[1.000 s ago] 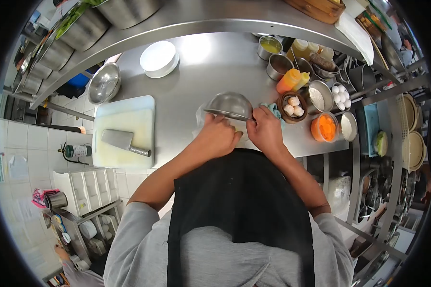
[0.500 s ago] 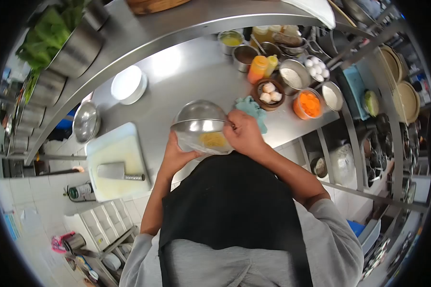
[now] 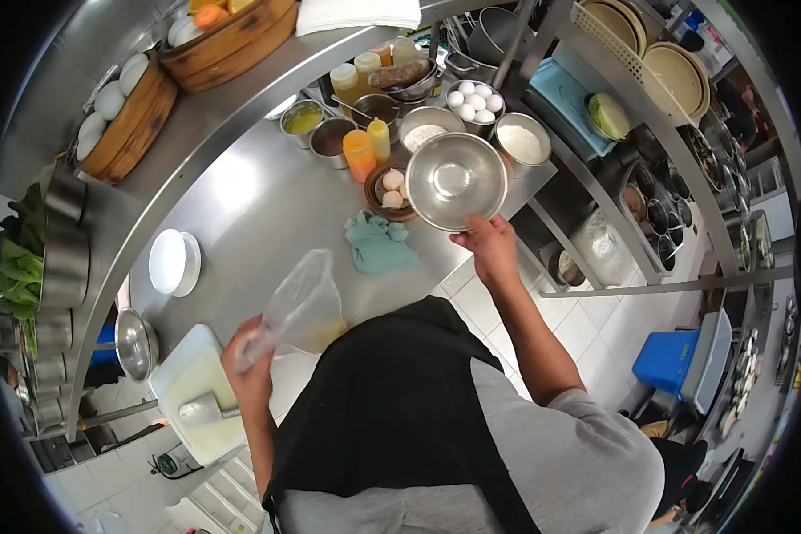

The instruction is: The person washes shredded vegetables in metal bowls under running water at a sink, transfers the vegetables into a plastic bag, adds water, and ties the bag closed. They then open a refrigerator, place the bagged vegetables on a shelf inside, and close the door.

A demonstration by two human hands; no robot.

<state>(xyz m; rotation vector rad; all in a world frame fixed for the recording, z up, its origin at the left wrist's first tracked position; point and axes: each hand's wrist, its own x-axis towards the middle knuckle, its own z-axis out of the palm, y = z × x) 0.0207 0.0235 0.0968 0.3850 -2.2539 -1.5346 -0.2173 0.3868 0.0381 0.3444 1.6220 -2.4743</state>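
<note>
My left hand (image 3: 251, 360) is closed on the upper part of a clear plastic bag (image 3: 295, 289), which hangs slantwise over the counter's front edge. Something yellow (image 3: 326, 336) shows low in the bag, partly hidden by the apron. Off to the right, my right hand (image 3: 494, 252) grips a steel mixing bowl (image 3: 455, 181) by its near rim. Its shiny inside faces up toward me, and I see only bare metal there. Between the two hands lies a crumpled green cloth (image 3: 378, 245) on the counter.
A cleaver (image 3: 201, 410) lies on the cutting board (image 3: 180, 372) at left. White bowls (image 3: 171, 262) stand on the steel counter (image 3: 249, 222). Squeeze bottles (image 3: 360, 157), a basket of white balls (image 3: 392, 190), eggs (image 3: 476, 101) and tubs crowd the back right. A raised shelf (image 3: 142, 169) curves along the far side.
The bowl, earlier tipped over the bag, has swung away to the right in my right hand. My left hand has carried the bag leftward. The view has turned rightward.
</note>
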